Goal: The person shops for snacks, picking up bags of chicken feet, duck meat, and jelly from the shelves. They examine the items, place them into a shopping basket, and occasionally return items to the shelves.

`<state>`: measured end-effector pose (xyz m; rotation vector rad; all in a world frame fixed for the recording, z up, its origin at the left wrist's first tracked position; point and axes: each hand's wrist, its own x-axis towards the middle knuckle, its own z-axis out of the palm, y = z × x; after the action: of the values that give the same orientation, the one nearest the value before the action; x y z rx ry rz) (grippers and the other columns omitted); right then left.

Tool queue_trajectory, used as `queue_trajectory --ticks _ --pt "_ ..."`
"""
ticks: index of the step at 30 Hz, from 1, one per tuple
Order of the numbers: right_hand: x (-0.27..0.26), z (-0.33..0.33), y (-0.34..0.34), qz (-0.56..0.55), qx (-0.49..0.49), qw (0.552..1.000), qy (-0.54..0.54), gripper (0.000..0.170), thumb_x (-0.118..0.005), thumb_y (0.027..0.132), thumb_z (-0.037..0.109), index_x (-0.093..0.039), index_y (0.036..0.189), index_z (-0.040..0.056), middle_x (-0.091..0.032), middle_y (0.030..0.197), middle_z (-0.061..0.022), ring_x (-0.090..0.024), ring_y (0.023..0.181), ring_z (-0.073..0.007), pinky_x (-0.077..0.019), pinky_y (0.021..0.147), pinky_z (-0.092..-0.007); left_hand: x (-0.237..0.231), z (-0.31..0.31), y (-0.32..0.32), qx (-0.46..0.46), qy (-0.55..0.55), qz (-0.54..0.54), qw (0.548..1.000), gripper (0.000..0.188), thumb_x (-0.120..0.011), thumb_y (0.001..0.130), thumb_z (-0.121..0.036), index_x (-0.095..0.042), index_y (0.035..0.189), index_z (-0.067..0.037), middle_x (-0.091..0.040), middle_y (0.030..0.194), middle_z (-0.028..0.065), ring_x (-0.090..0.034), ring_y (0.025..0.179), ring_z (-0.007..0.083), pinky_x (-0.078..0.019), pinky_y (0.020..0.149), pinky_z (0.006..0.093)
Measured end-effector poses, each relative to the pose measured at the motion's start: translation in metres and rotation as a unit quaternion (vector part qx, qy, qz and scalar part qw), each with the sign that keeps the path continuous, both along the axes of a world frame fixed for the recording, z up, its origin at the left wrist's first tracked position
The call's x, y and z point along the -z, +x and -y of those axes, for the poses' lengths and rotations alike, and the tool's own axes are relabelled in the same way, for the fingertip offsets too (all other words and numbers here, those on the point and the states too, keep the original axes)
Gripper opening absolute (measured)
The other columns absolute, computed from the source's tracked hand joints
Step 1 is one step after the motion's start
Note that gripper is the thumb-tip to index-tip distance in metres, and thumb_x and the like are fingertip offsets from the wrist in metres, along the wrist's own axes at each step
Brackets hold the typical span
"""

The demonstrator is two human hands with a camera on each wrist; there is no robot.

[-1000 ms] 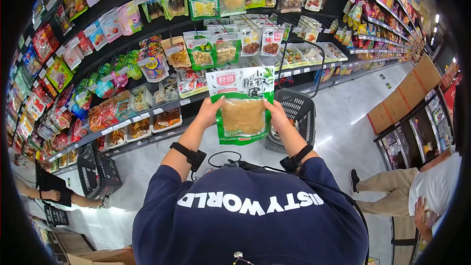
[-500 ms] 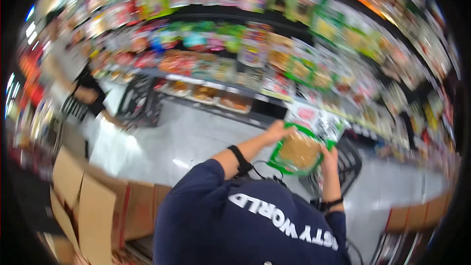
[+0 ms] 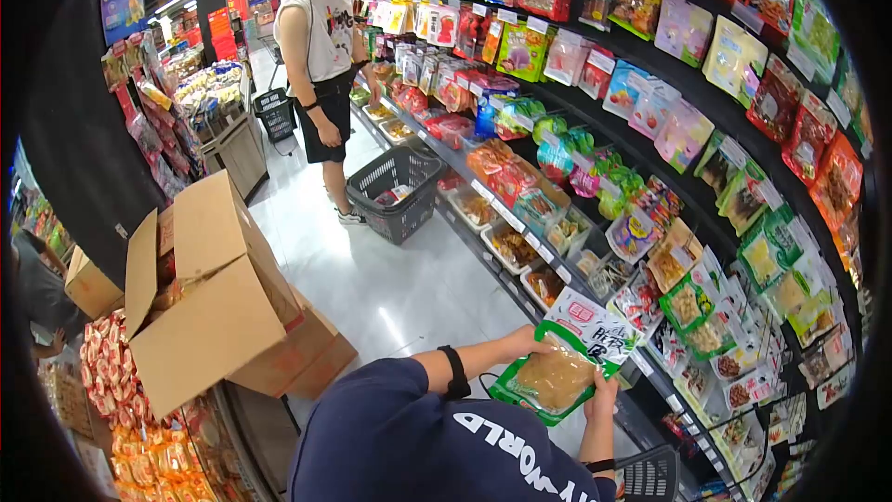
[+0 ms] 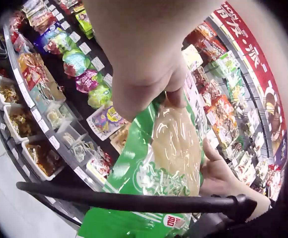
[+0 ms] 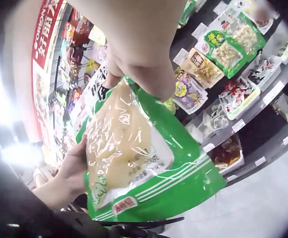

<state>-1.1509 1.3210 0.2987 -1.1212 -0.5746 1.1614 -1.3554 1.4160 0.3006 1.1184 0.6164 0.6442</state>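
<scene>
A green and white snack pouch (image 3: 556,379) is held in front of the body by both hands, its clear window showing a flat tan food inside. My left hand (image 3: 523,342) grips the pouch's left edge, thumb on the front. On the opposite edge, my right hand (image 3: 604,398) pinches the pouch with its thumb over the front. In the left wrist view the tan contents (image 4: 176,144) show through shiny plastic. The right wrist view shows the pouch's green bottom end (image 5: 183,191) hanging free, with white stripes across it.
Shelves of hanging snack bags (image 3: 567,158) run along the right, with white food tubs (image 3: 509,246) low down. An open cardboard box (image 3: 200,293) stands at left. A person (image 3: 321,65) stands farther up the aisle beside a grey basket (image 3: 398,200); another basket (image 3: 650,476) is at lower right.
The head view has swung left along the aisle, bringing the cardboard box and the standing person into fuller view. Both hands still hold the pouch, which now appears lower and farther right.
</scene>
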Motion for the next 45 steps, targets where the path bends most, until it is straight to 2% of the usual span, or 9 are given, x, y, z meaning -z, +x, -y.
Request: queue_trajectory --ticks 5,13,15,17,20,31,33,39,45 --pt "0.007 -0.055 -0.043 -0.001 -0.119 0.992 -0.048 0.02 -0.048 0.078 0.007 -0.049 0.096 -0.0026 -0.055 0.092 -0.0091 -0.053 0.081 -0.0177 -0.041 0.075 -0.0282 0.007 -0.045 -0.053 -0.058 -0.115 0.062 0.99 0.023 -0.06 0.07 -0.008 -0.056 0.091 0.0 -0.058 0.086 0.007 -0.054 0.078 0.0139 -0.0421 0.072 0.0272" --pt "0.023 -0.096 -0.081 0.032 -0.114 0.992 -0.052 0.023 -0.051 0.076 0.005 -0.05 0.097 -0.0022 -0.056 0.093 -0.0078 -0.053 0.082 -0.0158 -0.0401 0.076 -0.0276 0.022 -0.111 -0.097 -0.112 -0.053 0.049 0.991 0.028 -0.056 0.074 -0.014 -0.05 0.098 0.0 -0.057 0.085 0.0059 -0.055 0.076 0.015 -0.0434 0.067 0.0274" --pt "0.02 -0.089 -0.081 0.016 -0.06 0.997 -0.052 0.02 -0.056 0.073 0.01 -0.055 0.088 -0.0022 -0.058 0.084 -0.0068 -0.053 0.073 -0.0143 -0.0417 0.068 -0.0267 0.009 -0.125 -0.102 -0.117 -0.072 0.02 0.99 0.025 -0.055 0.075 -0.013 -0.051 0.096 0.0 -0.057 0.086 0.007 -0.055 0.076 0.0154 -0.0437 0.068 0.0278" --pt "0.03 -0.081 -0.064 0.108 -0.113 0.983 -0.096 0.023 -0.054 0.075 0.01 -0.054 0.094 -0.0026 -0.057 0.089 -0.0063 -0.052 0.08 -0.0135 -0.0397 0.073 -0.0257 -0.002 -0.127 -0.086 -0.078 -0.065 0.025 0.994 0.024 -0.054 0.074 -0.01 -0.051 0.095 0.001 -0.057 0.087 0.0084 -0.056 0.077 0.0164 -0.0441 0.069 0.0286" --pt "0.023 -0.051 -0.043 0.148 -0.058 0.983 -0.092 0.023 -0.056 0.074 0.012 -0.055 0.092 -0.003 -0.057 0.087 -0.0053 -0.051 0.079 -0.0123 -0.0391 0.072 -0.0249 -0.014 -0.117 -0.045 0.004 0.014 0.025 1.0 0.022 -0.054 0.074 -0.008 -0.052 0.094 0.001 -0.057 0.088 0.0083 -0.056 0.078 0.0164 -0.044 0.071 0.0291" --pt "-0.023 0.111 0.05 0.112 0.169 0.979 0.007 0.023 -0.056 0.072 0.005 -0.051 0.094 -0.0002 -0.056 0.09 -0.0053 -0.051 0.081 -0.011 -0.0393 0.074 -0.0245 -0.044 -0.004 0.126 0.223 0.145 -0.015 0.964 0.018 -0.057 0.074 -0.01 -0.058 0.088 0.0 -0.058 0.082 0.0034 -0.051 0.073 0.0081 -0.0411 0.068 0.0234" --pt "-0.03 0.133 0.062 0.101 0.196 0.975 0.03 0.021 -0.055 0.072 0.003 -0.052 0.092 -0.0006 -0.056 0.089 -0.0054 -0.051 0.081 -0.0112 -0.0396 0.074 -0.0245 -0.033 0.012 0.154 0.287 0.138 0.003 0.948 0.018 -0.051 0.076 -0.004 -0.054 0.092 0.003 -0.058 0.088 0.0071 -0.054 0.081 0.0134 -0.0427 0.073 0.0268" --pt "-0.03 0.159 0.1 0.154 0.245 0.957 0.01 0.019 -0.056 0.071 0.004 -0.055 0.089 -0.0016 -0.057 0.08 -0.0035 -0.052 0.071 -0.0092 -0.0411 0.066 -0.0227 -0.047 0.047 0.194 0.265 0.117 0.044 0.956 0.018 -0.058 0.074 -0.011 -0.057 0.087 0.001 -0.058 0.08 0.0027 -0.05 0.072 0.0073 -0.0407 0.068 0.0229" --pt "-0.05 0.103 0.124 0.158 0.237 0.958 0.005 0.012 -0.057 0.07 0.005 -0.058 0.08 -0.0008 -0.058 0.073 -0.0017 -0.052 0.064 -0.0083 -0.0416 0.061 -0.0214 -0.051 0.003 0.209 0.216 0.128 0.008 0.968 0.018 -0.058 0.074 -0.01 -0.057 0.087 0.001 -0.059 0.079 0.0032 -0.051 0.072 0.008 -0.041 0.067 0.0232"
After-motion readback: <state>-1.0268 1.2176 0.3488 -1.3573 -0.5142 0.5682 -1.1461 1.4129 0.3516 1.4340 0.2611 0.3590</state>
